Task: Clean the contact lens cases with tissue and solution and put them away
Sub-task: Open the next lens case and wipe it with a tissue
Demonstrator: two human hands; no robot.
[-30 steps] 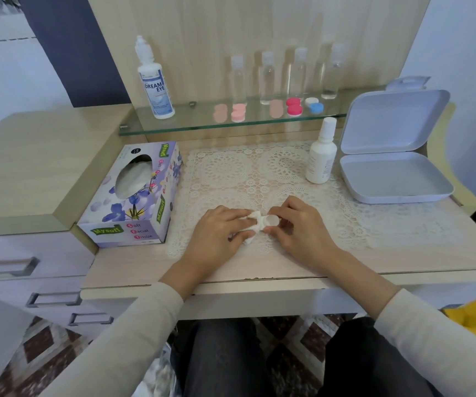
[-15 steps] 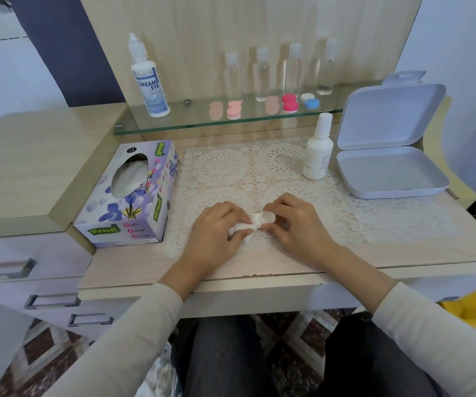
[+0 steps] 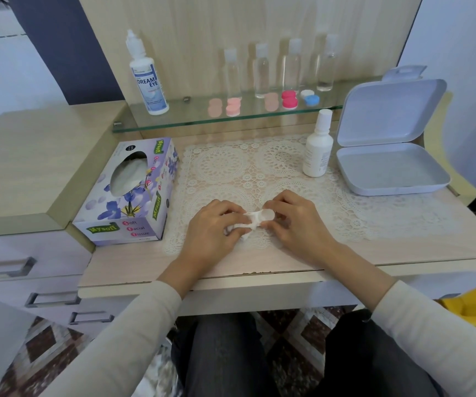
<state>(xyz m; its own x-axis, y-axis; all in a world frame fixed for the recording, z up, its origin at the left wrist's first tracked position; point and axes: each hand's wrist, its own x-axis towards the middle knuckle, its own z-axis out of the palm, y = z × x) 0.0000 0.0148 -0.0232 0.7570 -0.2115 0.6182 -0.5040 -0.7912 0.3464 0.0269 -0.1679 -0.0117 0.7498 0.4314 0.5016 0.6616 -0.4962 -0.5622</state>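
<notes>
Both hands met near the front of the desk, over a white lace doily [image 3: 222,167]. My left hand [image 3: 214,227] had its fingers curled round a crumpled white paper tissue [image 3: 241,229], pressing it against the left end of a small white plastic twin-well contact lens case [image 3: 267,215]. My right hand [image 3: 297,224] pinched the case's right end between thumb and fingertips to steady it. The right well faced up, open and uncovered. Whether the case rested on the doily or was held just above it, I could not tell.

The case's long axis ran left to right across my body, one well toward each hand, so both hands touched it and neither was nearer. I judged the left well was being wiped. To reach the right well, the tissue would have to cross toward my right hand, or the case be turned end for end.

An open pale lilac hinged plastic box [image 3: 388,173] stood well off to the right and farther back, on my right hand's side. A small white solution bottle [image 3: 317,150] stood upright just to its left. A floral cardboard tissue box [image 3: 128,196] sat to the left. Other lens cases in pink, red and blue [image 3: 289,99] lay on a glass shelf [image 3: 191,118] behind.
</notes>
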